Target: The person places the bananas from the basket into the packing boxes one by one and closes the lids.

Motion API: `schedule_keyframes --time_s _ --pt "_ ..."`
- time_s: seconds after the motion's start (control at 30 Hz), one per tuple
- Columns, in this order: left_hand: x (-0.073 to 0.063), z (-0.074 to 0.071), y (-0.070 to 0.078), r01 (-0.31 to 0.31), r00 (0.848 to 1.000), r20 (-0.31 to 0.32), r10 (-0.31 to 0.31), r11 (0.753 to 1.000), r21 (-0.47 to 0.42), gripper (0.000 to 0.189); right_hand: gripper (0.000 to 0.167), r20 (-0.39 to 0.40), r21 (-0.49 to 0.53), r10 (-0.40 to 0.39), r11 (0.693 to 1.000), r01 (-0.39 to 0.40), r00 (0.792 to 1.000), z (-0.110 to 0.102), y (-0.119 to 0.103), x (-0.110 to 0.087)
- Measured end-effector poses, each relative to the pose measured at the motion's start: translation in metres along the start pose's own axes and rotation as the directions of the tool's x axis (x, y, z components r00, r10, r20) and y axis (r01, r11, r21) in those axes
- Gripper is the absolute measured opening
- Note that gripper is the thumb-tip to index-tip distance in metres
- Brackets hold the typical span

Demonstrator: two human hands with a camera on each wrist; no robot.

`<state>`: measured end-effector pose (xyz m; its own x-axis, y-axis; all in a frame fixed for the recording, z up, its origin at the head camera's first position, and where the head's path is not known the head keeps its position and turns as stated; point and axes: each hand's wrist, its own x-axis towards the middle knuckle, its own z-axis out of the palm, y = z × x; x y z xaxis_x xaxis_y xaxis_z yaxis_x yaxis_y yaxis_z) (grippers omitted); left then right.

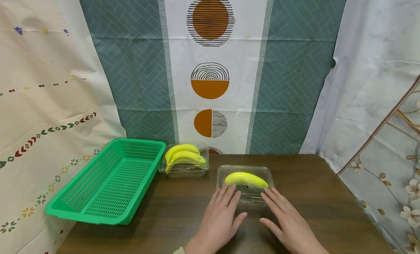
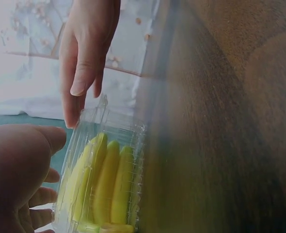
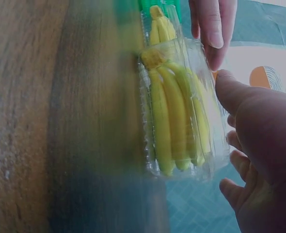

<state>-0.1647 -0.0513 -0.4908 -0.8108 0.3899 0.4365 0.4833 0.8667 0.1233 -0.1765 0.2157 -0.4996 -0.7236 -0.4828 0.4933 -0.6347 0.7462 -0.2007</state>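
Note:
A clear plastic clamshell box [image 1: 222,171] lies on the brown table, and a bunch of yellow bananas [image 3: 174,116] shows through its wall in the right wrist view. My left hand [image 1: 219,221] reaches over the near left part of this box, its straight fingertips right at the lid. At the near right corner, my right hand [image 1: 288,221] is spread the same way, fingers extended and thumb apart. Between the two thumbs is a gap over the table. Neither hand is curled round anything. In the left wrist view the banana tips [image 2: 114,179] stand inside the box.
A second clear box [image 1: 188,171] with bananas [image 1: 183,156] stands farther back, left of the first. Beside it at the left is a green slatted plastic basket [image 1: 108,190]. Patterned cloths [image 1: 137,64] hang behind the table [image 1: 328,203] and along both sides.

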Motion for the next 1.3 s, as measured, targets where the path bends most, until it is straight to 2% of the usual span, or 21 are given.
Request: schedule_keyframes --time_s 0.23,0.57,0.93,1.3 --pt "-0.001 0.000 0.001 0.013 1.000 0.022 -0.013 1.000 -0.004 0.063 0.079 0.001 0.008 0.012 1.000 -0.012 1.000 0.001 -0.002 0.000" --pt "0.001 0.000 0.000 -0.013 1.000 -0.019 0.013 1.000 0.015 0.062 0.079 0.009 -0.043 0.027 0.999 -0.027 1.000 0.003 -0.002 0.002" --pt "0.006 0.001 -0.003 -0.017 1.000 -0.025 0.018 0.999 0.032 0.062 0.078 0.005 0.001 0.023 1.000 -0.023 1.000 0.004 -0.001 0.006" --pt "0.010 0.005 -0.006 -0.010 0.999 -0.045 0.012 0.999 0.033 0.061 0.078 -0.018 -0.008 -0.017 1.000 0.016 1.000 0.006 0.003 0.013"
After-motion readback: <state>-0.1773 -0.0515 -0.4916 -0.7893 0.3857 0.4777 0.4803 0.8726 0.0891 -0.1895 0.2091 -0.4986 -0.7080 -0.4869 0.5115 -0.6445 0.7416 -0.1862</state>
